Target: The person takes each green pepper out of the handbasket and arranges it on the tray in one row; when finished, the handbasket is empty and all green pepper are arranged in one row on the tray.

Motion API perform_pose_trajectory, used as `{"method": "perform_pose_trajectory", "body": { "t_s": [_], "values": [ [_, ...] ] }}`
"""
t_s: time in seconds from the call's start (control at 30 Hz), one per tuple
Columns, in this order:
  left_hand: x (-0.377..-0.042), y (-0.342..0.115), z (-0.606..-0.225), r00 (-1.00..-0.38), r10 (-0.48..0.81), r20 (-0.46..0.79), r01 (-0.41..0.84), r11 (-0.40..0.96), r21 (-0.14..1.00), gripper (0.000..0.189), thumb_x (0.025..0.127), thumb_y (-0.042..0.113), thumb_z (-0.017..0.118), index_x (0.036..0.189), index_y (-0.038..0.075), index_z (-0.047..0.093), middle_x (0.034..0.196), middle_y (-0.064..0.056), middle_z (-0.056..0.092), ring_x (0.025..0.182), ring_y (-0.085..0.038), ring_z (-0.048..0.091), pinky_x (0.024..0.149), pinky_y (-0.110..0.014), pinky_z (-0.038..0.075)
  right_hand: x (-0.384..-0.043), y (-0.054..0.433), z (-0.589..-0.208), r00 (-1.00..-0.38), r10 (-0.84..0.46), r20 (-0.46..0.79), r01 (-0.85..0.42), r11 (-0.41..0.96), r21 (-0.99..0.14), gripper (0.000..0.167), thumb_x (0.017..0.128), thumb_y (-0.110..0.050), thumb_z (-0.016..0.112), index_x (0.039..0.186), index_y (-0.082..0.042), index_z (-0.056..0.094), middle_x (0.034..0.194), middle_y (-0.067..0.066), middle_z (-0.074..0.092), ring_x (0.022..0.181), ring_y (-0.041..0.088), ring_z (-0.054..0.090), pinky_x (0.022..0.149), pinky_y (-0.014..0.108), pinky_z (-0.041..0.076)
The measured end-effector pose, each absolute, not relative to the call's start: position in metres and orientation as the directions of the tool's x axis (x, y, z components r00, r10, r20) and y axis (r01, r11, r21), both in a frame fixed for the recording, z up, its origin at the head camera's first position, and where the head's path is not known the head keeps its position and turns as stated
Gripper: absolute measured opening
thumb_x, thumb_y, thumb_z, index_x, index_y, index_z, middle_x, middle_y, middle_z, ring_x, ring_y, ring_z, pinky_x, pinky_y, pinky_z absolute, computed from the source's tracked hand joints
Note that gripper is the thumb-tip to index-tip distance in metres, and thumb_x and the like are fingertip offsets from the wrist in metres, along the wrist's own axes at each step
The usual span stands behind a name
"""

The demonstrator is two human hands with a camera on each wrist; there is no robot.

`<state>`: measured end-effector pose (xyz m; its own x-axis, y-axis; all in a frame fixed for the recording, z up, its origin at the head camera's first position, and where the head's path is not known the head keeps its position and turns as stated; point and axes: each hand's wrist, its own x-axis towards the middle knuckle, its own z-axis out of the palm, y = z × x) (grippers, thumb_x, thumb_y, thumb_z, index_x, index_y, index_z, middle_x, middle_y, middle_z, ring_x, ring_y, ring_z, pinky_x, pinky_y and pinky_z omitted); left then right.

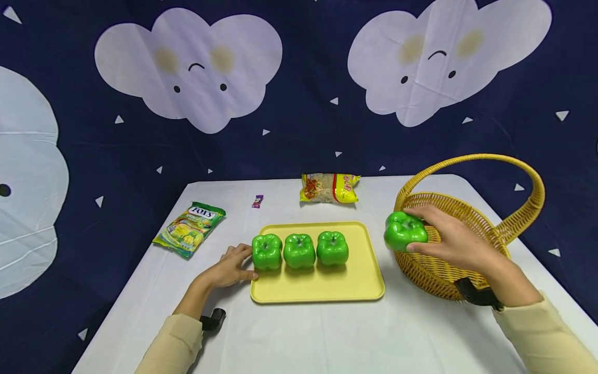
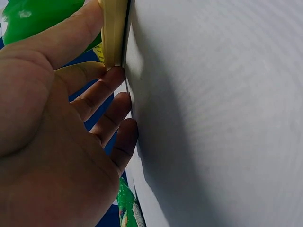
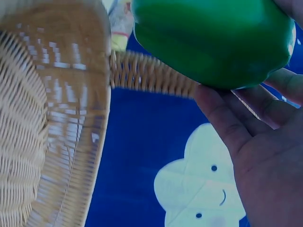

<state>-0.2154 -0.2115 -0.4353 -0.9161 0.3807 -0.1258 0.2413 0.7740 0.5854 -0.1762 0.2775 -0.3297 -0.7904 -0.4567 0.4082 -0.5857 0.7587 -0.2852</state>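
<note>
A green bell pepper [image 1: 404, 231] is in my right hand [image 1: 450, 236], gripped between thumb and fingers over the near left rim of the wicker basket [image 1: 467, 208]. In the right wrist view, the pepper [image 3: 213, 38] hangs beside the basket [image 3: 71, 94]. Three more green peppers stand in a row on a yellow tray [image 1: 359, 280]: a left one [image 1: 267, 252], a middle one [image 1: 299, 251] and a right one [image 1: 333, 248]. My left hand [image 1: 232, 267] touches the tray's left edge, fingers extended. In the left wrist view, its thumb and fingertips rest against the tray's rim [image 2: 115, 33].
A green Fox's candy bag [image 1: 190, 229] lies on the table's left side. Behind the tray are a small purple wrapped sweet [image 1: 258, 201] and a yellow-and-red snack packet [image 1: 329, 188]. The basket's tall handle [image 1: 481, 157] arches over it. A dark cloud-print cloth [image 1: 308, 124] hangs behind.
</note>
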Motion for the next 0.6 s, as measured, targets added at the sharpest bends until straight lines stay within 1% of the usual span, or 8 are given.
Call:
{"method": "perform_pose_trajectory", "body": {
  "t_s": [0.1, 0.2, 0.27, 0.43, 0.6],
  "values": [
    [-0.216, -0.211, -0.435, -0.917, 0.377, -0.131, 0.235, 0.776, 0.585, 0.07, 0.078, 0.03, 0.075, 0.14, 0.011, 0.046, 0.136, -0.01, 0.047, 0.125, -0.03, 0.036, 0.106, -0.06, 0.027, -0.178, 0.27, -0.333, -0.777, -0.493, 0.392, -0.612, 0.735, -0.29, 0.068, 0.074, -0.029, 0.08, 0.133, -0.012, 0.05, 0.12, 0.002, 0.056, 0.098, 0.008, 0.052, 0.078, 0.028, 0.049],
    [-0.215, -0.211, -0.435, -0.918, 0.374, -0.133, 0.232, 0.777, 0.585, 0.07, 0.078, 0.03, 0.075, 0.14, 0.011, 0.046, 0.136, -0.01, 0.047, 0.125, -0.03, 0.036, 0.106, -0.06, 0.027, -0.18, 0.262, -0.338, -0.784, -0.505, 0.362, -0.61, 0.734, -0.299, 0.067, 0.076, -0.032, 0.078, 0.133, -0.012, 0.049, 0.121, 0.003, 0.056, 0.099, 0.013, 0.053, 0.079, 0.035, 0.048],
    [-0.215, -0.211, -0.435, -0.917, 0.376, -0.131, 0.235, 0.776, 0.586, 0.07, 0.078, 0.03, 0.075, 0.14, 0.011, 0.046, 0.136, -0.01, 0.047, 0.125, -0.031, 0.036, 0.106, -0.06, 0.027, -0.182, 0.257, -0.342, -0.794, -0.508, 0.333, -0.602, 0.731, -0.321, 0.067, 0.077, -0.034, 0.077, 0.134, -0.011, 0.048, 0.121, 0.004, 0.056, 0.097, 0.015, 0.054, 0.077, 0.037, 0.048],
    [-0.215, -0.212, -0.436, -0.914, 0.392, -0.106, 0.263, 0.772, 0.579, 0.069, 0.079, 0.029, 0.074, 0.138, 0.01, 0.047, 0.134, -0.011, 0.048, 0.123, -0.031, 0.037, 0.105, -0.06, 0.027, -0.187, 0.247, -0.348, -0.814, -0.512, 0.274, -0.581, 0.73, -0.36, 0.07, 0.077, -0.036, 0.076, 0.135, -0.01, 0.046, 0.12, 0.006, 0.055, 0.095, 0.015, 0.054, 0.077, 0.036, 0.048],
    [-0.215, -0.213, -0.436, -0.909, 0.408, -0.086, 0.289, 0.764, 0.576, 0.068, 0.079, 0.03, 0.074, 0.137, 0.008, 0.048, 0.133, -0.012, 0.048, 0.121, -0.032, 0.037, 0.105, -0.06, 0.027, -0.193, 0.238, -0.355, -0.808, -0.534, 0.248, -0.589, 0.724, -0.36, 0.069, 0.079, -0.035, 0.075, 0.136, -0.01, 0.045, 0.119, 0.006, 0.054, 0.094, 0.015, 0.054, 0.078, 0.035, 0.048]
  ]
}}
